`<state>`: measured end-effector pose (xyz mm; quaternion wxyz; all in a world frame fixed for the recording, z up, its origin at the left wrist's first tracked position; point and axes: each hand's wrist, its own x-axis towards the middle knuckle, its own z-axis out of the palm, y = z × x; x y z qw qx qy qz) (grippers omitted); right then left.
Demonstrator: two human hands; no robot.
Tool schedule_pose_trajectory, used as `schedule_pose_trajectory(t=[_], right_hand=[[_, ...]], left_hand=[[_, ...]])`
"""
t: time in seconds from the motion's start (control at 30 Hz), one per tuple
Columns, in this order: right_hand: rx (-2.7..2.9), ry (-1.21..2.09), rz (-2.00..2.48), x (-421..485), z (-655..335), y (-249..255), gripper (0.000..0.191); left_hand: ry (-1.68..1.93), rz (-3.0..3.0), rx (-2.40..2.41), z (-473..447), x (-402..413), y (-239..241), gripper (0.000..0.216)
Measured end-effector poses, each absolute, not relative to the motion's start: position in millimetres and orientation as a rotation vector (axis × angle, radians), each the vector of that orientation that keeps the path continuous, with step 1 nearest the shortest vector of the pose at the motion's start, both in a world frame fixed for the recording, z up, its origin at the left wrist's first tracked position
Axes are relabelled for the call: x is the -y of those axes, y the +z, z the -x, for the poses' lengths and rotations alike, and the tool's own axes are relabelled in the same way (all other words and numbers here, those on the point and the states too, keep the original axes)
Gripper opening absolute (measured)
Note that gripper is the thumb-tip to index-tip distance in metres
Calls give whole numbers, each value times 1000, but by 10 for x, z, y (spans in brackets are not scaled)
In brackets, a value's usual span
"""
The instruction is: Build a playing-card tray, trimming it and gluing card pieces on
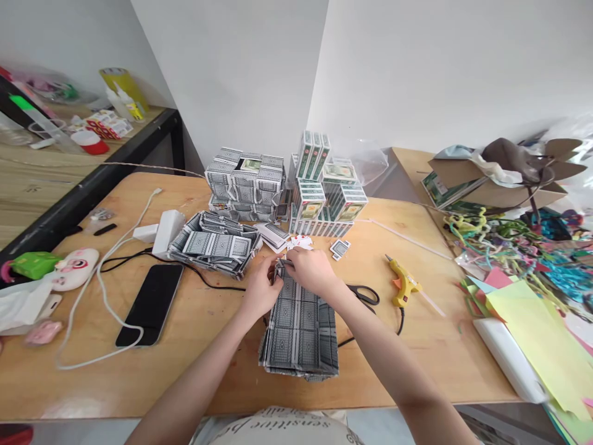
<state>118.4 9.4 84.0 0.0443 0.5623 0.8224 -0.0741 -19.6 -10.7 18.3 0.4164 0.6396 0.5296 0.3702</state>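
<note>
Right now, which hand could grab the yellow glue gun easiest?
Probably the right hand: the yellow plastic glue gun lies on its side of the grey card-covered box. The left hand would have to cross over.

left hand (260, 290), right hand (309, 270), both arms outstretched, fingers pinching together

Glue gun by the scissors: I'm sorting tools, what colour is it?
Yellow glue gun, seen in the head view.
</note>
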Motion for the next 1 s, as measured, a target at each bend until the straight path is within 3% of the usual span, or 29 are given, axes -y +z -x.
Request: schedule_pose_trajectory(t=[0.27, 0.57, 0.8, 1.0], right_hand=[[-2587, -406, -1604, -107, -1242, 865, 22], [-2573, -344, -1552, -142, -1198, 820, 22], [-2645, -670, -1637, -163, -1423, 872, 21], [-2575, -499, -1750, -180, -1474, 890, 20]], left_hand=[[888, -1638, -1375, 209, 94, 165, 41], [956, -1546, -1320, 188, 116, 94, 41], [953, -1516, -1283, 188, 117, 153, 37], [941, -1558, -1369, 179, 121, 92, 31]])
